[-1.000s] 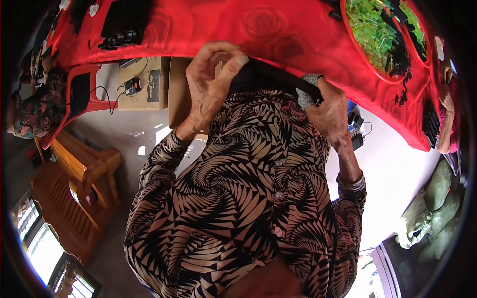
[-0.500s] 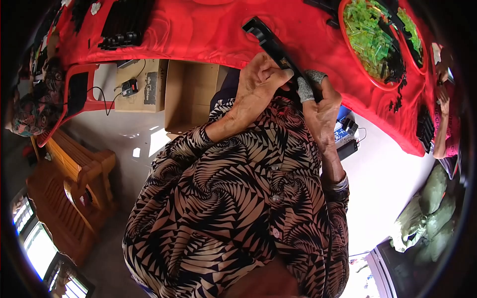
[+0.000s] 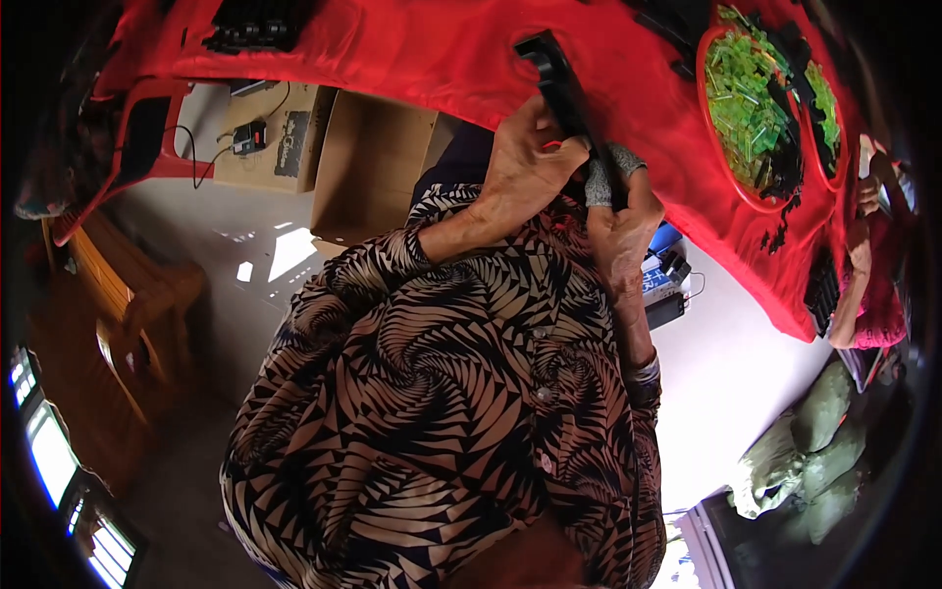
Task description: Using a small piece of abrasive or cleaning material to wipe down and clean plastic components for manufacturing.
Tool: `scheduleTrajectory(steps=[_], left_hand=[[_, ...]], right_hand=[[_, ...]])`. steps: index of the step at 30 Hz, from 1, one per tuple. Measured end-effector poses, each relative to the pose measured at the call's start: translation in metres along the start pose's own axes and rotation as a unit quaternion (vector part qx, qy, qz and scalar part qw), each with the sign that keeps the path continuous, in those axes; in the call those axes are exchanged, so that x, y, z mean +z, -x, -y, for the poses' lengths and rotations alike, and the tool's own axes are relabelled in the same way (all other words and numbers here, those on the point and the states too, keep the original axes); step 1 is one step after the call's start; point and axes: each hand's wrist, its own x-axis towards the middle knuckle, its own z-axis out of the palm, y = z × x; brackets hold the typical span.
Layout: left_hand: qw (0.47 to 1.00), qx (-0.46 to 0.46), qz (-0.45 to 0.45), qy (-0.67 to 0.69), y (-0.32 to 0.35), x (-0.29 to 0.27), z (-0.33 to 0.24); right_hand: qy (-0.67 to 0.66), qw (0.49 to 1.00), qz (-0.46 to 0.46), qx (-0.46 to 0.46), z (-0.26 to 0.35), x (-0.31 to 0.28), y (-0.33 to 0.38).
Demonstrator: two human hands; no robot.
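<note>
At the frame's upper centre, the right hand, with grey fabric finger covers, grips a long black plastic piece; the left hand touches it, hold unclear. Steady support should help.

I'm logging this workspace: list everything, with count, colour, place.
Cloth: one, red, across top
Part: one, black, at left hand and right hand
Other parts: many, black, on cloth's left and right
Trays: two, red, upper right
Bits: many, green, in trays
Boxes: two, brown, below cloth
Devices: several, black, below cloth
Item: at least one, blue, below cloth
Chair: one, red, left
Furniture: count unclear, wooden brown, lower left
Windows: several, white, lower left
Sacks: several, pale green, lower right
Co-worker: one clear, pink clothing, right edge
Finger covers: two, grey, on right hand
Shirt: one, black and tan, centre
Left hand: one, upper centre
Right hand: one, beside the left
</note>
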Motion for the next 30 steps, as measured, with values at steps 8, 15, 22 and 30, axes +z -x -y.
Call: scheduleTrajectory(steps=[8, 15, 22, 30], left_hand=[[0.987, 0.059, -0.019, -0.146, 0.0, 0.0, -0.011], [0.948, 0.099, 0.018, -0.303, 0.008, 0.002, -0.02], [0.916, 0.149, 0.033, -0.37, 0.009, 0.002, -0.012], [0.911, 0.187, 0.052, -0.364, 0.01, 0.008, -0.009]], right_hand=[[-0.046, 0.997, 0.066, 0.002, 0.025, -0.007, -0.003], [-0.157, 0.974, 0.071, 0.146, 0.04, -0.002, -0.026], [-0.179, 0.972, 0.023, 0.153, 0.036, 0.008, -0.021], [-0.182, 0.975, -0.014, 0.128, 0.024, 0.014, -0.014]])
